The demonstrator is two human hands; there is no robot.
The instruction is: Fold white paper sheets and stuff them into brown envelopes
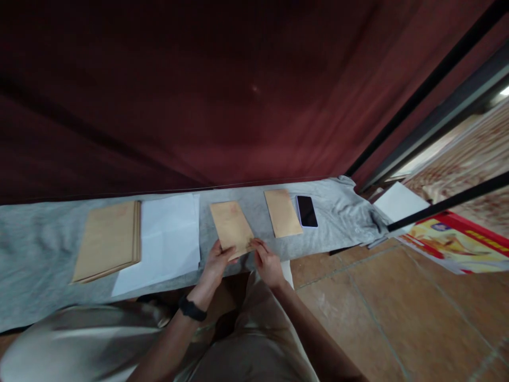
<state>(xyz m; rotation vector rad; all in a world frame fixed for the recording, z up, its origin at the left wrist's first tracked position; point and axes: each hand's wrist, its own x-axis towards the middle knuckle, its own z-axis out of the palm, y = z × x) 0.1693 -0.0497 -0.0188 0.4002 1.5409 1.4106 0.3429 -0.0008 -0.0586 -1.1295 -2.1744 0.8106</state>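
Note:
A brown paper envelope (230, 223) is held at its near end, over the grey cloth. My left hand (218, 260) grips its near left corner, thumb on top and fingers underneath. At the near right corner, my right hand (268, 262) pinches the edge between thumb and fingers. Another brown envelope (283, 213) lies flat to the right of my hands. On the left, a stack of larger brown envelopes (107, 239) rests partly over white paper sheets (169, 241).
A phone (307, 211) with a dark screen lies right of the second envelope. Grey cloth (338, 212) covers the narrow bench against a dark red curtain (199, 106). Black metal bars (449, 204), a white sheet (401, 201) and a red-and-yellow box (461, 241) stand at the right above the tiled floor (358, 302).

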